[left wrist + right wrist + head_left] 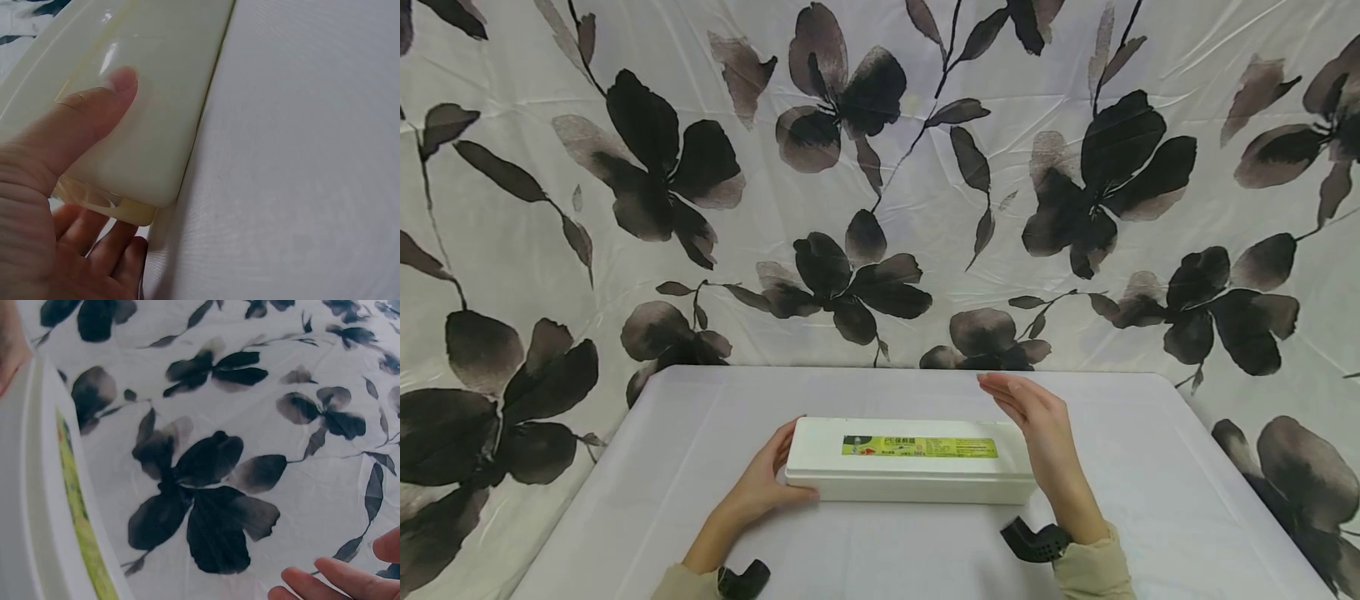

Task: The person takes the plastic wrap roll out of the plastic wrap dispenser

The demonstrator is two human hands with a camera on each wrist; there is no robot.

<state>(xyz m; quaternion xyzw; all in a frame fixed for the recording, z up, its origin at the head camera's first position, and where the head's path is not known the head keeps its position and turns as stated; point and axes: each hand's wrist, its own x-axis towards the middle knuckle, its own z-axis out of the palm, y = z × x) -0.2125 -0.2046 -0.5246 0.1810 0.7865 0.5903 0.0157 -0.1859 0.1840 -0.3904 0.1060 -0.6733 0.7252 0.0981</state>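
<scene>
A long white cling film box [917, 489] lies across the table, with a yellow-green label [919, 447] on its lid. My left hand [766, 481] grips the box's left end. In the left wrist view its thumb [94, 119] presses on the front face while the other fingers [112, 250] bend behind the end, where something clear and shiny shows. Over at the right end, my right hand [1051, 437] is raised with its fingers straight, overlapping the corner of the box in the head view. Nothing is between those fingers in the right wrist view.
The table [880, 550] has a white cover and rounded far corners. Behind it hangs a white cloth [955, 200] printed with dark flowers. A black strap mount [1033, 542] sits at the right wrist, and another [745, 579] at the left.
</scene>
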